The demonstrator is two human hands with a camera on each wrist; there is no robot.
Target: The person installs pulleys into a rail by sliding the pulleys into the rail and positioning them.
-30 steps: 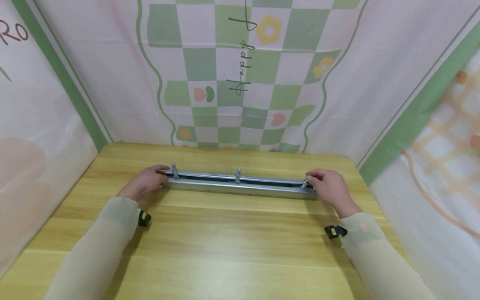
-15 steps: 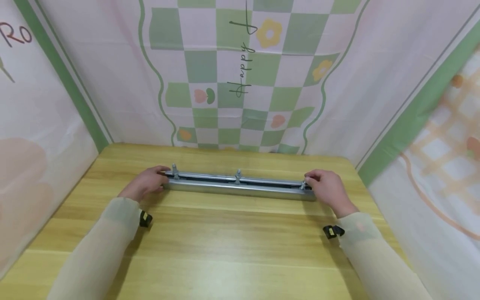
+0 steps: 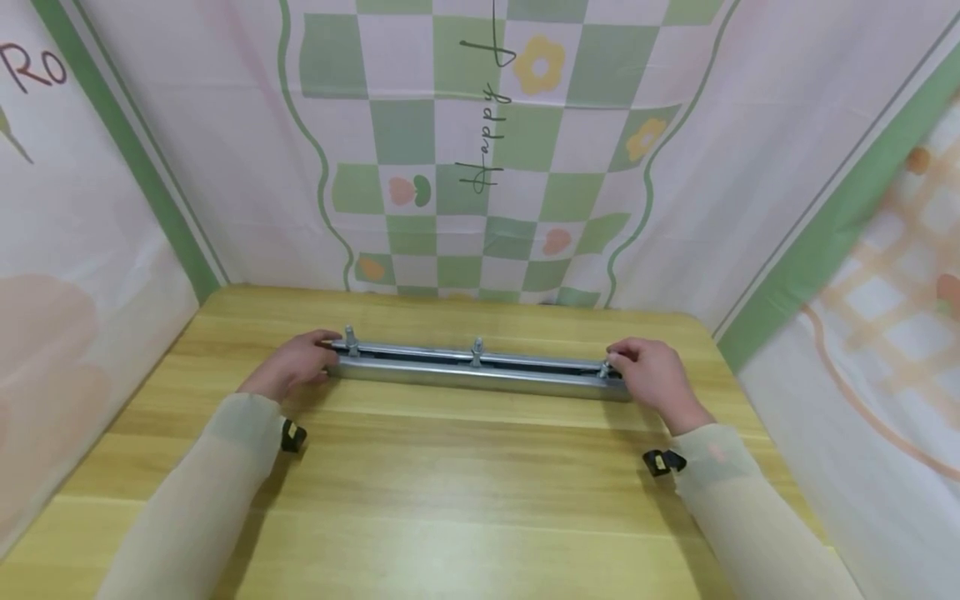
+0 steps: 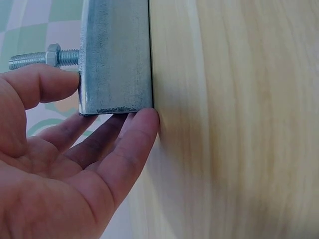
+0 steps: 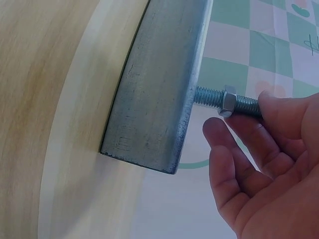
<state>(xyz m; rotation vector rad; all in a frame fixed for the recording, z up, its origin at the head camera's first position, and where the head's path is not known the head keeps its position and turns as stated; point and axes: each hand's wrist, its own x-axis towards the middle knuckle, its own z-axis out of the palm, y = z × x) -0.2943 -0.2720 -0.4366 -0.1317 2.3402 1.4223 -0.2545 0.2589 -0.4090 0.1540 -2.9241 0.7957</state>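
A long steel channel [image 3: 480, 382] lies across the far part of the wooden table, its open slot facing up. Three threaded bolts with nuts stand up from the slot: a left bolt [image 4: 69, 57], a middle bolt [image 3: 477, 352] and a right bolt [image 5: 209, 97]. My left hand [image 3: 298, 363] holds the channel's left end, thumb at the top edge beside the left bolt and fingers around the end. With thumb and fingers, my right hand [image 3: 657, 379] pinches the upper end of the right bolt, above its hex nut [image 5: 228, 102].
The wooden table [image 3: 465, 483] reaches back to a hanging cloth [image 3: 465, 125] with green and white checks. More printed cloth hangs at both sides. Each wrist carries a small black camera mount, such as the right mount [image 3: 663, 462].
My right hand and the right bolt have shifted slightly left along the channel. My left hand keeps its hold at the left end.
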